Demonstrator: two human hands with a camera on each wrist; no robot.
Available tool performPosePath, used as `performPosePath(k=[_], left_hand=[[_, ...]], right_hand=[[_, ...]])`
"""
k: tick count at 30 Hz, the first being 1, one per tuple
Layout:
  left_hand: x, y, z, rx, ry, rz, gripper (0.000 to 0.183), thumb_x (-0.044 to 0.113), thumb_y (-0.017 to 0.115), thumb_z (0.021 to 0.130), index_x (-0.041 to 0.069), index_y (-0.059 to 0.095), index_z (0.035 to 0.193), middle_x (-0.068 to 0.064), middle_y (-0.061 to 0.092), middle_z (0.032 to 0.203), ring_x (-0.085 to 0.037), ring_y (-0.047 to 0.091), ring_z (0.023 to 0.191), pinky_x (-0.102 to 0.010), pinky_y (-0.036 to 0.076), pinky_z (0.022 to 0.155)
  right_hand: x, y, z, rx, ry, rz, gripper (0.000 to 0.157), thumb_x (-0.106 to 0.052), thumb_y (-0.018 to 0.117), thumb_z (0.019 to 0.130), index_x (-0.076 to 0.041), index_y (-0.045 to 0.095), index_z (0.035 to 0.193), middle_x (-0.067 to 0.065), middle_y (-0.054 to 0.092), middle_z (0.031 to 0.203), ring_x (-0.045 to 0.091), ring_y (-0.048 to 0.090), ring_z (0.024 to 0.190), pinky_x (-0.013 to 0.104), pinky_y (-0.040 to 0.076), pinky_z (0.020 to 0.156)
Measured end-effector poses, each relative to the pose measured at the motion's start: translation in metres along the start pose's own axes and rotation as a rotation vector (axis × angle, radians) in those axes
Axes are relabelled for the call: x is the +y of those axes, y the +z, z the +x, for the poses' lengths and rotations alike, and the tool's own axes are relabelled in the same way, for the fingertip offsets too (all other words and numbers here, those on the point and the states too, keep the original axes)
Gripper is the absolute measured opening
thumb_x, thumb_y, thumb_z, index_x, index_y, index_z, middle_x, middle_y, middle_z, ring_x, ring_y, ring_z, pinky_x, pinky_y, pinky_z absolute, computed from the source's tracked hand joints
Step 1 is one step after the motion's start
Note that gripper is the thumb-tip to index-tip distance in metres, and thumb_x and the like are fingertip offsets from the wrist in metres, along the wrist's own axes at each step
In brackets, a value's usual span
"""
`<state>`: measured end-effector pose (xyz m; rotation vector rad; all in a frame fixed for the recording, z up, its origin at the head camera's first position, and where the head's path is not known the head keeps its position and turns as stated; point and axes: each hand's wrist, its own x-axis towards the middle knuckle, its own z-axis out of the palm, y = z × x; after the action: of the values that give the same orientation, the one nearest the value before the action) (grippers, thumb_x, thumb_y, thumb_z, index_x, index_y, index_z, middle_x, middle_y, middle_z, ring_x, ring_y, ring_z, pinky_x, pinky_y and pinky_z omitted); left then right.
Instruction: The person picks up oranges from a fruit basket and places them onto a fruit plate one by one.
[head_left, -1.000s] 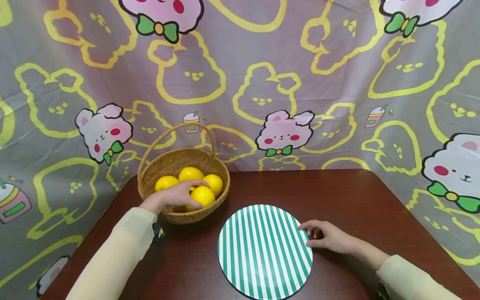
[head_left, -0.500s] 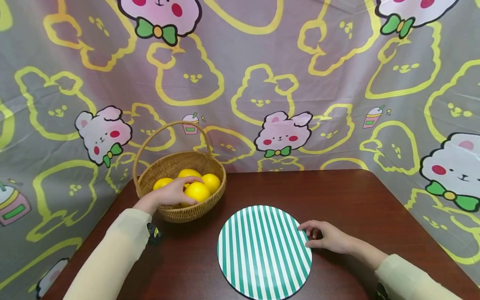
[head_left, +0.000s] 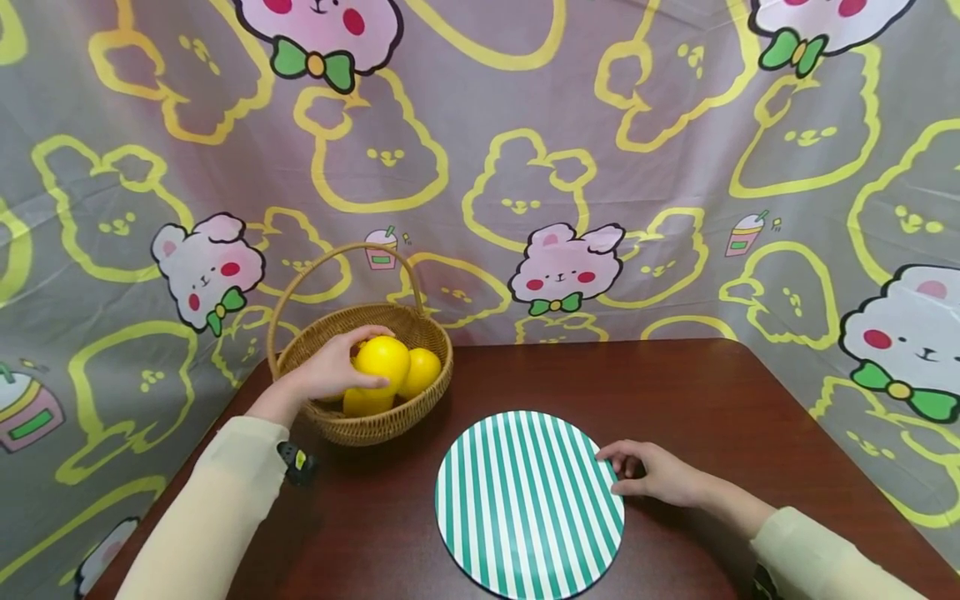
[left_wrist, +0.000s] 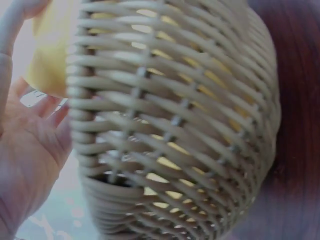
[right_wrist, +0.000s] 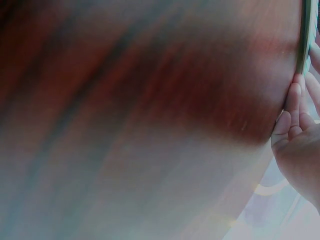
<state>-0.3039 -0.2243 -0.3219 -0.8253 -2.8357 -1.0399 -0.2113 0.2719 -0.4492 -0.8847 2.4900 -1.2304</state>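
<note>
My left hand (head_left: 330,367) grips a round yellow fruit (head_left: 382,360) and holds it over the wicker basket (head_left: 375,432). More yellow fruit (head_left: 420,372) lies in the basket; the hand hides part of it. The left wrist view shows the held fruit (left_wrist: 47,55) beside the basket's woven wall (left_wrist: 175,100), near the fingers. A flat round plate (head_left: 528,504) with green and white stripes lies on the table. My right hand (head_left: 660,475) is at the plate's right rim, fingertips touching it, fingers loosely bent. The right wrist view shows this hand (right_wrist: 300,145) by the plate's edge (right_wrist: 305,35).
The dark wooden table (head_left: 697,392) reaches back to a patterned cloth (head_left: 465,100) hung behind and at both sides. An arched handle (head_left: 337,254) rises over the basket. The basket stands left of and behind the plate.
My left hand has lifted the yellow fruit up from among the others and moved slightly left. The basket has shifted a little left. The right hand and plate stay nearly where they were.
</note>
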Motion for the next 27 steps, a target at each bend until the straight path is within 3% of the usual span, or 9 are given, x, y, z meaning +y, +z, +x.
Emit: performPosePath(k=[5, 12, 27], left_hand=[[0.011, -0.006, -0.002, 0.036, -0.013, -0.042, 0.071, 0.024, 0.084, 0.076, 0.014, 0.049, 0.137, -0.014, 0.057, 0.124, -0.029, 0.058, 0.098, -0.042, 0.050, 0.079], [0.031, -0.006, -0.004, 0.039, 0.052, -0.049, 0.072, 0.021, 0.084, 0.076, 0.016, 0.048, 0.138, -0.012, 0.057, 0.124, -0.028, 0.057, 0.099, -0.043, 0.049, 0.079], [0.075, 0.021, -0.002, -0.026, 0.232, -0.060, 0.073, 0.021, 0.085, 0.073, 0.020, 0.048, 0.136, 0.000, 0.051, 0.129, -0.023, 0.053, 0.103, -0.043, 0.048, 0.081]], right_hand=[[0.001, -0.001, 0.000, -0.002, -0.003, 0.007, 0.038, -0.012, 0.070, 0.090, 0.000, 0.058, 0.124, 0.005, 0.053, 0.095, 0.012, 0.050, 0.079, 0.026, 0.046, 0.069], [0.000, -0.001, 0.001, -0.003, 0.020, 0.001, 0.038, -0.011, 0.070, 0.089, -0.001, 0.058, 0.124, 0.004, 0.053, 0.094, 0.012, 0.051, 0.079, 0.026, 0.046, 0.069], [-0.002, -0.001, 0.000, -0.002, 0.035, 0.011, 0.038, -0.011, 0.070, 0.089, -0.001, 0.058, 0.124, 0.005, 0.053, 0.094, 0.012, 0.050, 0.079, 0.025, 0.045, 0.069]])
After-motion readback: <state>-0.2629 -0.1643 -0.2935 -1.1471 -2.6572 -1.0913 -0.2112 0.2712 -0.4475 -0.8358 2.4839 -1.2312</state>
